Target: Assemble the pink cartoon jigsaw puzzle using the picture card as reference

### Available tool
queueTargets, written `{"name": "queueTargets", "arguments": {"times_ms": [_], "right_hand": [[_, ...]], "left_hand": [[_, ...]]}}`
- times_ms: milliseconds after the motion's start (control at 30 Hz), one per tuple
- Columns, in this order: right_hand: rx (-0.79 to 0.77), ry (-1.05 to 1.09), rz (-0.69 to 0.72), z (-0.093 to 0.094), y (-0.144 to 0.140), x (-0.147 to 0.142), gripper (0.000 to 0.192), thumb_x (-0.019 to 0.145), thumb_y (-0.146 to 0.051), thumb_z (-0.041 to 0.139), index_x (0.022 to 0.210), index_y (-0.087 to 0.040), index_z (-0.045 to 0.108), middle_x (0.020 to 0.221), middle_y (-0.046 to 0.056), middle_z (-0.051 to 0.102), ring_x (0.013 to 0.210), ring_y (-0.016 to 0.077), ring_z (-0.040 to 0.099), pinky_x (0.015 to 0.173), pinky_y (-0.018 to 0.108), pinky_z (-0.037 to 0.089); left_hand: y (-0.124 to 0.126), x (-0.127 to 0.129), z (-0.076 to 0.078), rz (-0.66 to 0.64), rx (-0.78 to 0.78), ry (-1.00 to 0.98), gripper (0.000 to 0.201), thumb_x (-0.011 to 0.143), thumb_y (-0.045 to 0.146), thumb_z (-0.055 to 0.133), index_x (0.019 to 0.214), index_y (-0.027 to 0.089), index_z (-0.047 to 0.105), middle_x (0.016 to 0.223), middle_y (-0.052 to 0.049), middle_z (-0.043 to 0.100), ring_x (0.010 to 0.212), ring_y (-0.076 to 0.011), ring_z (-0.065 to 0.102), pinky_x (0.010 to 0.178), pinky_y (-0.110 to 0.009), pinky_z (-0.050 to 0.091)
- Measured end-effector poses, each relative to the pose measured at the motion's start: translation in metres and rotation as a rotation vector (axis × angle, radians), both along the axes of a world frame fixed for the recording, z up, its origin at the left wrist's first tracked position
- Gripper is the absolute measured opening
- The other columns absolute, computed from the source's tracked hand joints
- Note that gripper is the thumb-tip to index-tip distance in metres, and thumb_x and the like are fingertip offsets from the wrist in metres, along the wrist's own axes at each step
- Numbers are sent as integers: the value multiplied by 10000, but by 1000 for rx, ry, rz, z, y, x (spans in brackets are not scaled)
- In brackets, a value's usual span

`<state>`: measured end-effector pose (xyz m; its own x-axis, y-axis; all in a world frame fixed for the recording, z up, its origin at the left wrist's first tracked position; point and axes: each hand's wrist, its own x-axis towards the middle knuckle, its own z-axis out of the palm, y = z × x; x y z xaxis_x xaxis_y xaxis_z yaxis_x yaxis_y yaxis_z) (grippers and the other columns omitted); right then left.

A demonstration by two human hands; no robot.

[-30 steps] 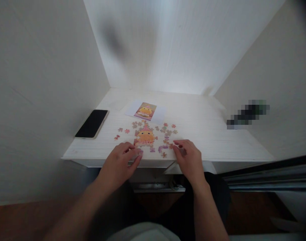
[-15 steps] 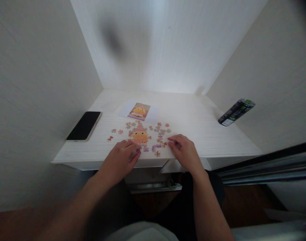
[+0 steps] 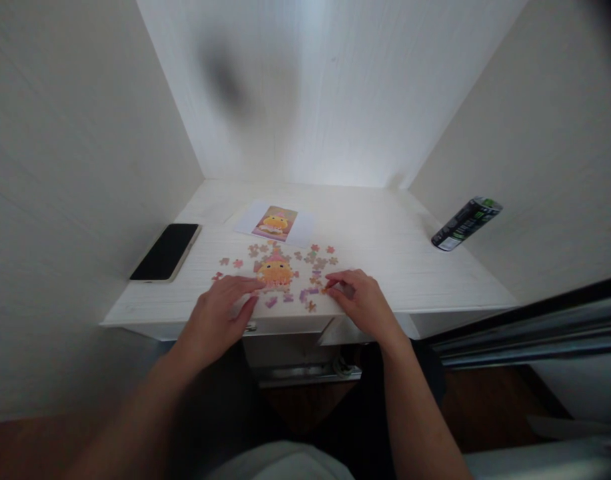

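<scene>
White walls close in a small white desk on three sides, and the desk top has a fine wood grain. Compared with half a second ago, the left hand has slid a little to the left and nearer to the front edge, and its fingers, which were curled by the puzzle, now lie spread and flat on the desk, holding nothing. The right hand stays almost in the same place, with the fingertips bent down together on the desk near some loose pieces; I cannot tell if it pinches a piece. Between the two hands, a little farther back, lies the joined part of the puzzle, orange and yellow, with more loose pieces around it on both sides. Behind it lies a sheet with the picture of the same figure. A black phone lies flat near the left wall. A dark can stands at the right wall, and it looks tilted in this view. Below the desk edge a dark floor shows
</scene>
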<state>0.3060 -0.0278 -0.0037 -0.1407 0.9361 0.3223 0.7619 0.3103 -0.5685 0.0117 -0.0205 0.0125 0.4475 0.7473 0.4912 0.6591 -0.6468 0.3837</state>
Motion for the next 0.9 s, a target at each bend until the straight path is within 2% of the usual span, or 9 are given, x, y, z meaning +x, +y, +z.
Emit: {"name": "queueTargets", "arguments": {"times_ms": [200, 367, 500, 600, 733, 800, 900], "right_hand": [[-53, 38, -9, 0, 0, 2, 237, 864, -229, 649, 1098, -205, 680, 962, 57, 713, 905, 210, 607, 825, 360, 466], [-107, 51, 46, 1, 2, 2, 202, 880, -196, 603, 1054, -199, 706, 945, 60, 680, 838, 181, 610, 786, 329, 474], [-162, -33, 87, 11, 4, 1, 166, 881, -173, 578, 932, -205, 732, 939, 57, 665, 829, 173, 615, 779, 321, 466], [-136, 11, 81, 21, -2, -7, 144, 872, -152, 572, 869, -190, 712, 897, 49, 650, 806, 160, 607, 752, 301, 461], [-110, 280, 68, 25, -21, -41, 79, 862, -194, 608, 894, -203, 680, 820, 15, 641, 720, 136, 569, 645, 262, 431], [-206, 477, 91, 20, -32, -64, 65, 868, -255, 622, 882, -202, 659, 783, 5, 637, 681, 129, 555, 597, 250, 413], [-311, 721, 139, 7, -43, -93, 95, 864, -298, 637, 878, -204, 640, 754, -4, 623, 680, 129, 550, 611, 250, 426]], "left_hand": [[-8, -41, 11, 315, 64, -126, 202, 878, 288, 602, 1067, 239, 655, 1031, -24, 684, 778, -169, 618, 729, -304, 499], [-20, -55, 7, 382, 39, -181, 180, 876, 311, 616, 1037, 245, 662, 1022, -29, 662, 749, -155, 591, 536, -255, 415], [-26, -51, -1, 325, 10, -185, 170, 876, 275, 618, 1028, 219, 668, 1006, -29, 660, 742, -142, 587, 634, -267, 467], [-31, -39, -4, 230, -7, -208, 174, 876, 232, 620, 1042, 201, 661, 992, -35, 658, 760, -138, 594, 729, -285, 491], [-41, -10, -7, 73, -21, -273, 210, 850, 182, 662, 1059, 201, 658, 990, -36, 671, 799, -134, 622, 751, -265, 510], [-45, 4, -9, -4, -49, -313, 234, 843, 164, 674, 1072, 205, 661, 991, -38, 683, 835, -139, 642, 765, -260, 521], [-47, 18, -12, -73, -92, -382, 214, 850, 140, 664, 1048, 220, 685, 990, -37, 696, 890, -145, 660, 799, -260, 531]]}}
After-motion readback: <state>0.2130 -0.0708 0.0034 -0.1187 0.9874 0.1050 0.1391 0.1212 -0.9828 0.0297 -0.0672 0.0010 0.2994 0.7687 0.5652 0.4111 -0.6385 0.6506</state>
